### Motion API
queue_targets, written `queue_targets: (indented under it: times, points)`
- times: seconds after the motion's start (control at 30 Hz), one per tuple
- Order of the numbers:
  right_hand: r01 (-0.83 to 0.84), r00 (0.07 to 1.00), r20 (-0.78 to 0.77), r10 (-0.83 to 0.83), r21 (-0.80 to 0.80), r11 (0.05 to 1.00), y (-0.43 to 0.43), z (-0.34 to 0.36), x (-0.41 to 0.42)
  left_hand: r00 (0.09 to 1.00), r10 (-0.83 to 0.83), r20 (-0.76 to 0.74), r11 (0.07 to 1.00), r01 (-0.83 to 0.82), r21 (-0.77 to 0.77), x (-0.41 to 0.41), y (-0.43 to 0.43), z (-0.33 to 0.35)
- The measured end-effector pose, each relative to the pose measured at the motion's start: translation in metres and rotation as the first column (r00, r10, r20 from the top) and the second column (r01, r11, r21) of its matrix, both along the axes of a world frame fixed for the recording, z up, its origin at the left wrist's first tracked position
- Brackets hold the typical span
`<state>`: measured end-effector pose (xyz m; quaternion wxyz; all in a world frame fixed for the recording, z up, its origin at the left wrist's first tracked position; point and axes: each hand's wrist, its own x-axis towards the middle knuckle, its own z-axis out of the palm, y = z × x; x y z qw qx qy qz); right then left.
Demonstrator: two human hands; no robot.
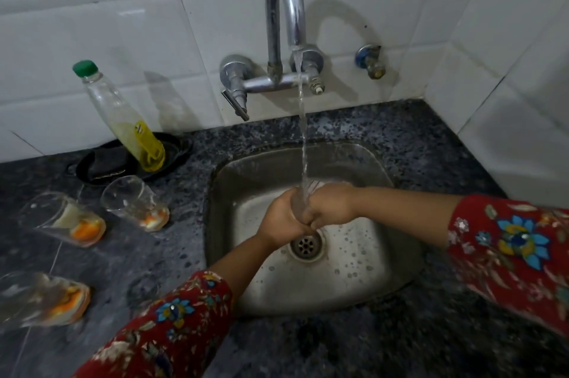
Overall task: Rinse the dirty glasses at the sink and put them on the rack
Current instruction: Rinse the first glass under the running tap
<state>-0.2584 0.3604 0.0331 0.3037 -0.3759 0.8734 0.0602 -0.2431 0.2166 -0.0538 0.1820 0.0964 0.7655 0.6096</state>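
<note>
Over the steel sink [354, 273], both my hands meet under the running water. My left hand [281, 217] and my right hand [331, 208] are closed around a clear glass [301, 203], which is mostly hidden between them. The stream from the tap [284, 8] falls straight onto it. Three dirty glasses with orange residue stand on the counter to the left: one nearest the sink [135, 203], one further left [64, 219] and one at the front left [43, 300]. No rack is in view.
A bottle of dish liquid with a green cap [120, 116] leans in a black dish [172, 156] against the tiled wall. The dark speckled counter [400, 340] surrounds the sink. The drain [306, 245] lies just below my hands. A small valve [371, 62] sticks out of the wall at the right.
</note>
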Motion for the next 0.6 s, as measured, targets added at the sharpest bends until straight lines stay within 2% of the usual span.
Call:
queue_targets:
  times: [0.03, 0.13, 0.2, 0.23, 0.27, 0.3, 0.33, 0.37, 0.4, 0.43, 0.47, 0.53, 0.57, 0.6]
  points:
    - [-0.035, 0.999, 0.003, 0.035, -0.027, 0.999, 0.003, 0.004, 0.001, 1.0, -0.021, 0.001, 1.0, 0.021, 0.023, -0.002, -0.005, 0.003]
    - [-0.313, 0.929, -0.222, 0.296, -0.045, 0.949, 0.015, 0.012, -0.007, 0.983, -0.182, -0.015, 0.983, 0.182, -0.013, -0.013, -0.015, 0.014]
    - [-0.343, 0.903, -0.319, 0.288, -0.132, 0.93, 0.018, 0.011, -0.014, 0.991, -0.133, 0.002, 0.991, 0.133, 0.024, -0.015, -0.013, 0.016]
    - [-0.268, 0.918, -0.355, 0.179, -0.221, 0.938, 0.013, 0.009, -0.013, 0.998, -0.061, -0.017, 0.998, 0.061, 0.018, -0.014, -0.009, 0.016]
    - [-0.102, 0.948, -0.319, -0.013, -0.34, 0.935, 0.005, 0.007, -0.009, 0.998, 0.031, -0.05, 1.0, -0.031, -0.004, -0.01, -0.004, 0.015]
    - [0.127, 0.95, -0.202, -0.238, -0.447, 0.886, -0.005, 0.002, -0.006, 0.987, 0.118, -0.109, 0.991, -0.123, -0.044, -0.006, 0.0, 0.01]
    - [0.369, 0.893, -0.037, -0.448, -0.511, 0.777, -0.017, -0.003, -0.004, 0.961, 0.187, -0.203, 0.973, -0.21, -0.096, -0.002, 0.002, 0.007]
    - [0.533, 0.801, 0.075, -0.594, -0.54, 0.651, -0.027, -0.009, -0.001, 0.925, 0.225, -0.305, 0.944, -0.284, -0.166, -0.001, 0.001, 0.007]
    - [0.569, 0.758, 0.078, -0.648, -0.564, 0.598, -0.032, -0.01, 0.003, 0.905, 0.215, -0.368, 0.928, -0.307, -0.213, -0.001, -0.001, 0.012]
    - [0.524, 0.771, 0.017, -0.636, -0.585, 0.619, -0.031, -0.01, 0.006, 0.915, 0.164, -0.369, 0.938, -0.261, -0.229, -0.004, -0.004, 0.019]
    - [0.432, 0.818, -0.046, -0.573, -0.607, 0.667, -0.024, -0.01, 0.006, 0.952, 0.066, -0.299, 0.97, -0.132, -0.206, -0.01, -0.009, 0.027]
    - [0.121, 0.919, -0.218, -0.329, -0.638, 0.76, -0.005, -0.006, 0.007, 0.975, -0.173, -0.142, 0.981, 0.157, -0.118, -0.024, -0.022, 0.041]
    - [-0.007, 0.907, -0.324, -0.27, -0.651, 0.759, 0.0, -0.006, 0.005, 0.968, -0.238, -0.079, 0.97, 0.231, -0.08, -0.026, -0.022, 0.045]
    - [-0.051, 0.866, -0.386, -0.317, -0.7, 0.712, 0.0, -0.008, 0.003, 0.974, -0.224, -0.044, 0.974, 0.223, -0.037, -0.024, -0.018, 0.045]
